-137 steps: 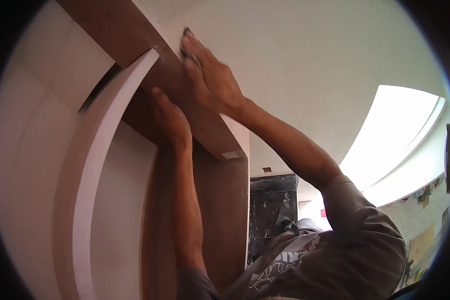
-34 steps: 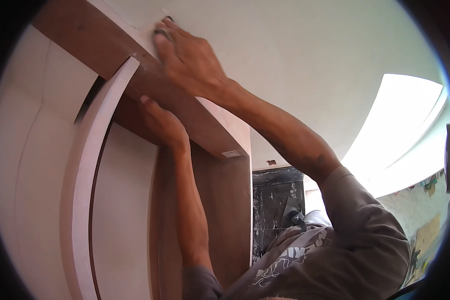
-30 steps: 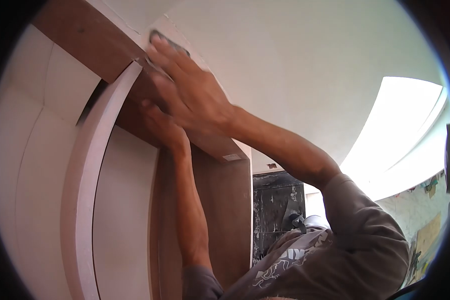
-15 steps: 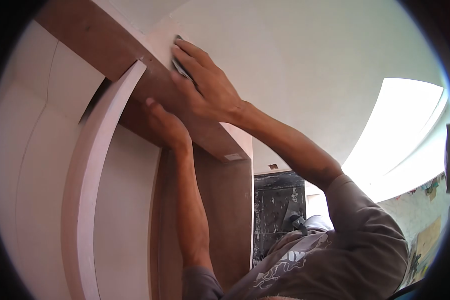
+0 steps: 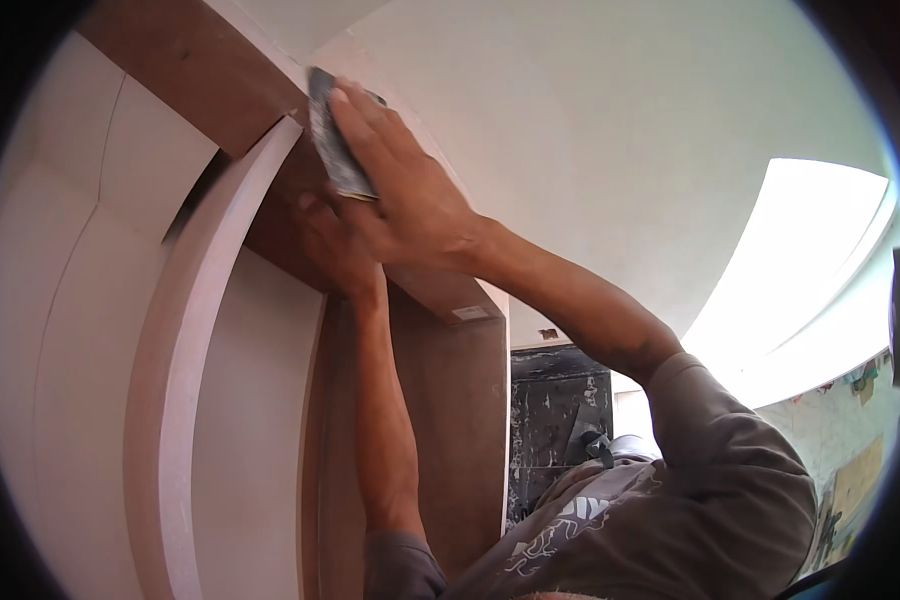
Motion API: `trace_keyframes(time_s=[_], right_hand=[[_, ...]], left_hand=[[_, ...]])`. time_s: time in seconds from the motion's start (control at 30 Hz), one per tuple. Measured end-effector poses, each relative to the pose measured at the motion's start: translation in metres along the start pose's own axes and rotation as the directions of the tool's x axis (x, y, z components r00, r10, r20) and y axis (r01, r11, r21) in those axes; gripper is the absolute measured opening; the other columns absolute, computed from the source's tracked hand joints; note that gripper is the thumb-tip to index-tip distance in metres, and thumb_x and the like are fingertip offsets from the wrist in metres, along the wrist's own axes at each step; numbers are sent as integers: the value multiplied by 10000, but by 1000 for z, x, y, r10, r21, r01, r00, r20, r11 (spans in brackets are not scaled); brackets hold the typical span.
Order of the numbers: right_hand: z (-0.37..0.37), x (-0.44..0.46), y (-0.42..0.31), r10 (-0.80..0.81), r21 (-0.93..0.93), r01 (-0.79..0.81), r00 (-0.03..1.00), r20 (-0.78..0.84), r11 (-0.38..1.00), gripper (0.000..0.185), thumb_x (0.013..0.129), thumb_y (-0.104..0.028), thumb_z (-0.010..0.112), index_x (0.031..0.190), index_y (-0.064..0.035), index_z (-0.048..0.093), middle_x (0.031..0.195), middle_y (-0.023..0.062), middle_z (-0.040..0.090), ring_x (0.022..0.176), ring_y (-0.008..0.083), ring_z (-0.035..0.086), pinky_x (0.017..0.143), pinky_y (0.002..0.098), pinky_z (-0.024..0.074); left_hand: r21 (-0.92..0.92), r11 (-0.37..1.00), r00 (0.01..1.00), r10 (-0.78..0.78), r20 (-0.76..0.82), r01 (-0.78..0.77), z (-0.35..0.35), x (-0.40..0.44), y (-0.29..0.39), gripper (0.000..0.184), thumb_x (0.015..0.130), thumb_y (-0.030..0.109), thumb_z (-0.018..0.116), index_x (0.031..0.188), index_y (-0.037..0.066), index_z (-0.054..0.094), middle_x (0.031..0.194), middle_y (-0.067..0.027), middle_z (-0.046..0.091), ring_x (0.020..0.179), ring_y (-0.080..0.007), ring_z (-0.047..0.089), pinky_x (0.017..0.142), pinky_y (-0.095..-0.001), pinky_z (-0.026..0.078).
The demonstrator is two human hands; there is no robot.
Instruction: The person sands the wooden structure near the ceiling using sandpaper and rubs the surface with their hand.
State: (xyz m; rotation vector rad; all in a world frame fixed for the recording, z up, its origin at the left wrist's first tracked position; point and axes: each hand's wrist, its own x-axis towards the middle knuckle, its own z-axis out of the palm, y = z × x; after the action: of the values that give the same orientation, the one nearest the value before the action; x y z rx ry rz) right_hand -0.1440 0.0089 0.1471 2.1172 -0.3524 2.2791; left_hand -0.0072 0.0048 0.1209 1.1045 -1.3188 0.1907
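My right hand (image 5: 410, 195) holds a dark grey, paper-like sheet (image 5: 337, 140) under its fingers, against the edge and face of a long brown board (image 5: 205, 75). The sheet's lighter lower end sticks out near the thumb. Below and partly behind it, my left hand (image 5: 345, 250) grips the lower part of the same board. Its thumb side shows, slightly blurred, while the other fingers are mostly hidden.
A curved pale strip (image 5: 185, 330) meets the board at the left, beside a dark gap (image 5: 195, 195). A brown side panel (image 5: 455, 420) stands below the board. Smooth pale surface (image 5: 590, 130) spreads to the right, with a bright opening (image 5: 790, 270) beyond. Black marbled panels (image 5: 550, 400) are lower down.
My right hand has moved slightly left from the pale surface onto the board's edge and turned, so more of the sheet shows. My left hand stays at the board, now partly covered.
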Motion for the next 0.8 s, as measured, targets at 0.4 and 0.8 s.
trace_keyframes(time_s=[0.4, 0.8], right_hand=[[-24, 29, -26, 644, 188, -668, 744, 177, 720, 731, 940, -357, 590, 1433, 133, 363, 1473, 399, 380, 1356, 497, 448, 1089, 468, 425], [-25, -13, 16, 225, -100, -209, 952, 205, 973, 648, 973, -204, 534, 1528, 41, 307, 1526, 328, 368, 1390, 488, 406, 1142, 498, 374]], left_hand=[[-148, 975, 984, -173, -35, 166, 4, -2, 13, 590, 1079, 390, 328, 1271, -127, 539, 1229, -300, 622, 1127, -377, 615, 984, -445, 451], [-145, 988, 995, -68, -69, 58, 6, -3, 19, 586, 1080, 377, 334, 1269, -143, 529, 1245, -311, 602, 1119, -386, 610, 993, -445, 460]])
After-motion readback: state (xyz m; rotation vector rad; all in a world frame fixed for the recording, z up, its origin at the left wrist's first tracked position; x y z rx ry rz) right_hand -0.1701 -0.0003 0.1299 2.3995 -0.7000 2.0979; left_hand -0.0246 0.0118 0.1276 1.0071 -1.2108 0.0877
